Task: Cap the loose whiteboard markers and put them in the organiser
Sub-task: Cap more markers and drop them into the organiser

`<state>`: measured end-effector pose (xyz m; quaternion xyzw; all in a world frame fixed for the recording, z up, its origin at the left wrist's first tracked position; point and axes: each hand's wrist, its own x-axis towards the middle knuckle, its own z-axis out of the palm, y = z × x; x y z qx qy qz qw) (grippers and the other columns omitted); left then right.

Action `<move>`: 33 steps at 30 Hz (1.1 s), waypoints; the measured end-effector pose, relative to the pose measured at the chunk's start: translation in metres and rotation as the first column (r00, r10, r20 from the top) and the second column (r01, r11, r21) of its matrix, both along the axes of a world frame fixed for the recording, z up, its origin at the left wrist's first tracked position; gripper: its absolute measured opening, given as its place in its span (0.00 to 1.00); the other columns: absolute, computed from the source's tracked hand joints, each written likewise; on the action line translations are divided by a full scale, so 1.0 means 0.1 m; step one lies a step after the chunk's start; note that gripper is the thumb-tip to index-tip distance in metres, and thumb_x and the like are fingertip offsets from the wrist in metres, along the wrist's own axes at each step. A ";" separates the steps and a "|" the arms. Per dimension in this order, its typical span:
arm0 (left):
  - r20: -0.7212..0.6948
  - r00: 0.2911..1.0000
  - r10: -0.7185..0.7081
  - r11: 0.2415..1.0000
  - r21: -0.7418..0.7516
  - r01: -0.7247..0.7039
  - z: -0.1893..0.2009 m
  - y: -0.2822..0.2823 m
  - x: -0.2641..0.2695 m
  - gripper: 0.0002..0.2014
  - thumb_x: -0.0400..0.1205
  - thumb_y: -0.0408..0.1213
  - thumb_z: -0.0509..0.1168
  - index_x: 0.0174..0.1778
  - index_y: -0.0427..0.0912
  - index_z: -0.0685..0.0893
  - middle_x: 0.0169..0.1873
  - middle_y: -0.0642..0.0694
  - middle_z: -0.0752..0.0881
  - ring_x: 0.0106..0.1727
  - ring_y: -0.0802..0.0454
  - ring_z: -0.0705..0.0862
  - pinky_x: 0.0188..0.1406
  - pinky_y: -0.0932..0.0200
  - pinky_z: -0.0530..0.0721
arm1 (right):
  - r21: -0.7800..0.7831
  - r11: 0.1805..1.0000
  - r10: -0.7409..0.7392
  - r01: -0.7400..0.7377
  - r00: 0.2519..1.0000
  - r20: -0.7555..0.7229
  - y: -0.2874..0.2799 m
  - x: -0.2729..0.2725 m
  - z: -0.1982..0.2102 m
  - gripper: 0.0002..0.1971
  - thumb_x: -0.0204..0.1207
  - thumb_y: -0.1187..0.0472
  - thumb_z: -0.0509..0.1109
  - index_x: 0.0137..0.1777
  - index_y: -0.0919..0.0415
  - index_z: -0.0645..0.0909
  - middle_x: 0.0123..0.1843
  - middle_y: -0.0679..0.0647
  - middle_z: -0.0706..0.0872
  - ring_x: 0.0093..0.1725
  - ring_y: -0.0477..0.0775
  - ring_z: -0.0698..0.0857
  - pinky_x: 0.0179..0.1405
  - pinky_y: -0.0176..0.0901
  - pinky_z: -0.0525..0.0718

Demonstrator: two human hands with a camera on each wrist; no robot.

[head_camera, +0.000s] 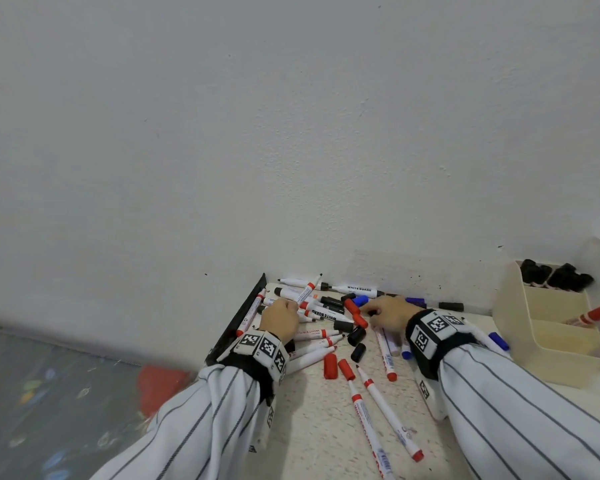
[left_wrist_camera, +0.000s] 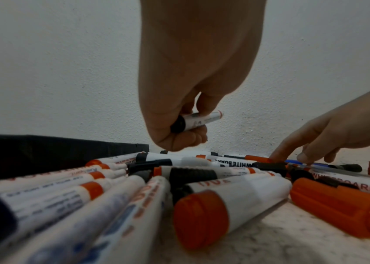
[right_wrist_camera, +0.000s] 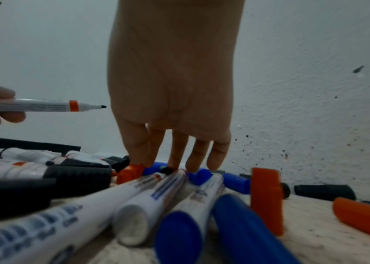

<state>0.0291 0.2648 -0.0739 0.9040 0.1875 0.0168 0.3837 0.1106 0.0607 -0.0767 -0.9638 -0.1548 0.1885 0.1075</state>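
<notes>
The left hand (head_camera: 280, 315) grips an uncapped marker (head_camera: 308, 289) lifted above the pile of loose markers (head_camera: 321, 317) against the far wall, its black tip pointing away. The right hand (head_camera: 388, 312) reaches with straight fingers (right_wrist_camera: 138, 151) down onto a red cap (right_wrist_camera: 129, 172) among the scattered caps, though whether it pinches the cap cannot be told (the fingertips cover it). The beige organiser (head_camera: 548, 327) stands at the right, cut off by the frame edge, with black-capped markers (head_camera: 556, 277) in its far compartment.

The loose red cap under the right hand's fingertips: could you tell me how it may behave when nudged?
The red cap looks like a small hollow plastic cylinder, so probably light and stiff. Lying on its side among markers, it may roll or skid away from the right hand.
</notes>
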 end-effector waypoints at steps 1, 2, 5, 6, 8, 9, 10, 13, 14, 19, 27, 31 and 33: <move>-0.012 1.000 -0.004 1.000 -0.009 0.004 0.00 0.01 0.01 0.19 0.88 0.36 0.47 0.66 0.32 0.78 0.63 0.35 0.80 0.66 0.40 0.77 0.64 0.53 0.74 | -0.037 0.999 0.001 -0.001 1.000 0.001 0.02 0.01 -0.01 0.22 0.80 0.57 0.60 0.74 0.45 0.71 0.74 0.52 0.73 0.70 0.56 0.72 0.72 0.54 0.71; -0.019 1.000 -0.015 1.000 0.003 0.015 -0.02 0.02 0.02 0.19 0.88 0.35 0.47 0.66 0.31 0.78 0.63 0.34 0.80 0.66 0.39 0.77 0.64 0.53 0.74 | -0.079 0.997 0.006 -0.004 1.000 0.022 0.04 0.02 -0.03 0.22 0.80 0.56 0.60 0.74 0.44 0.71 0.74 0.52 0.73 0.70 0.57 0.71 0.72 0.56 0.70; -0.004 1.000 -0.029 1.000 0.004 0.029 -0.05 0.03 0.04 0.17 0.87 0.37 0.50 0.61 0.32 0.80 0.56 0.36 0.83 0.58 0.41 0.81 0.54 0.56 0.76 | -0.210 0.978 0.017 -0.014 1.000 0.008 0.07 0.03 -0.03 0.23 0.79 0.55 0.61 0.75 0.45 0.70 0.75 0.50 0.71 0.73 0.57 0.69 0.73 0.55 0.70; -0.005 0.999 -0.034 0.999 0.009 0.034 -0.06 0.03 0.05 0.17 0.87 0.37 0.51 0.60 0.32 0.81 0.53 0.38 0.84 0.53 0.44 0.81 0.49 0.58 0.75 | -0.216 0.976 0.016 -0.016 1.000 -0.004 0.08 0.04 -0.04 0.23 0.79 0.55 0.61 0.75 0.46 0.71 0.75 0.50 0.72 0.73 0.56 0.70 0.73 0.54 0.70; -0.016 0.999 -0.049 0.999 0.018 0.050 -0.07 0.02 0.05 0.16 0.87 0.38 0.52 0.60 0.33 0.81 0.49 0.39 0.84 0.47 0.47 0.79 0.46 0.59 0.74 | -0.194 0.981 -0.009 0.010 1.000 0.007 0.11 0.03 -0.04 0.21 0.79 0.54 0.61 0.72 0.48 0.74 0.72 0.51 0.76 0.69 0.55 0.73 0.72 0.53 0.73; -0.020 0.998 -0.058 0.998 0.015 0.058 -0.07 0.01 0.06 0.16 0.87 0.38 0.53 0.60 0.34 0.81 0.51 0.39 0.84 0.49 0.47 0.80 0.47 0.59 0.74 | -0.161 0.986 -0.032 0.036 0.999 0.026 0.12 0.02 -0.03 0.19 0.79 0.55 0.61 0.69 0.50 0.77 0.69 0.52 0.78 0.67 0.54 0.75 0.70 0.53 0.74; -0.019 0.998 -0.063 0.998 0.016 0.063 -0.07 0.00 0.06 0.16 0.86 0.39 0.53 0.60 0.34 0.81 0.54 0.39 0.85 0.52 0.45 0.81 0.49 0.58 0.75 | -0.098 0.993 -0.066 0.070 0.997 0.049 0.11 0.02 -0.02 0.16 0.79 0.57 0.62 0.66 0.53 0.79 0.65 0.53 0.80 0.63 0.53 0.77 0.68 0.51 0.76; -0.005 0.995 -0.104 0.994 0.019 0.104 -0.07 -0.03 0.05 0.15 0.84 0.40 0.55 0.58 0.37 0.83 0.50 0.41 0.86 0.48 0.48 0.81 0.45 0.60 0.75 | 0.241 0.954 -0.219 0.177 0.963 0.159 0.06 0.01 0.03 0.05 0.79 0.63 0.65 0.53 0.59 0.78 0.55 0.57 0.82 0.50 0.51 0.80 0.53 0.40 0.80; 0.004 0.992 -0.126 0.992 0.022 0.126 -0.07 -0.05 0.04 0.15 0.84 0.41 0.57 0.57 0.37 0.84 0.46 0.43 0.86 0.44 0.50 0.79 0.40 0.61 0.74 | 0.340 0.921 -0.269 0.189 0.941 0.207 0.04 0.00 0.07 0.03 0.79 0.64 0.65 0.51 0.59 0.76 0.52 0.58 0.82 0.44 0.50 0.80 0.45 0.37 0.79; 0.105 0.980 -0.168 0.986 0.023 0.167 -0.04 -0.14 0.00 0.13 0.83 0.40 0.62 0.62 0.42 0.83 0.52 0.43 0.86 0.44 0.52 0.79 0.42 0.63 0.75 | 0.519 0.842 -0.289 0.150 0.937 0.198 -0.11 -0.12 0.32 0.10 0.78 0.65 0.67 0.59 0.61 0.75 0.51 0.54 0.79 0.46 0.50 0.78 0.40 0.34 0.73; 0.203 0.951 -0.234 0.968 -0.044 0.247 0.05 -0.45 -0.14 0.11 0.82 0.36 0.64 0.60 0.44 0.83 0.50 0.46 0.84 0.37 0.60 0.76 0.31 0.72 0.71 | 0.538 0.841 -0.200 0.065 0.960 0.198 -0.27 -0.41 0.45 0.11 0.75 0.70 0.69 0.57 0.61 0.80 0.52 0.51 0.80 0.49 0.45 0.78 0.38 0.23 0.72; 0.222 0.934 -0.280 0.948 -0.092 0.306 0.08 -0.61 -0.20 0.12 0.82 0.37 0.63 0.60 0.44 0.84 0.52 0.47 0.85 0.45 0.57 0.78 0.38 0.71 0.74 | 0.540 0.840 -0.191 0.060 0.963 0.190 -0.38 -0.56 0.43 0.11 0.76 0.69 0.69 0.57 0.61 0.81 0.49 0.49 0.81 0.47 0.44 0.78 0.37 0.23 0.72; 0.207 0.927 -0.313 0.935 -0.103 0.339 0.09 -0.68 -0.23 0.11 0.82 0.40 0.63 0.59 0.45 0.84 0.51 0.48 0.85 0.48 0.55 0.80 0.49 0.65 0.77 | 0.549 0.832 -0.183 0.076 0.973 0.143 -0.45 -0.65 0.44 0.07 0.79 0.65 0.66 0.56 0.59 0.81 0.43 0.46 0.80 0.40 0.42 0.78 0.36 0.26 0.75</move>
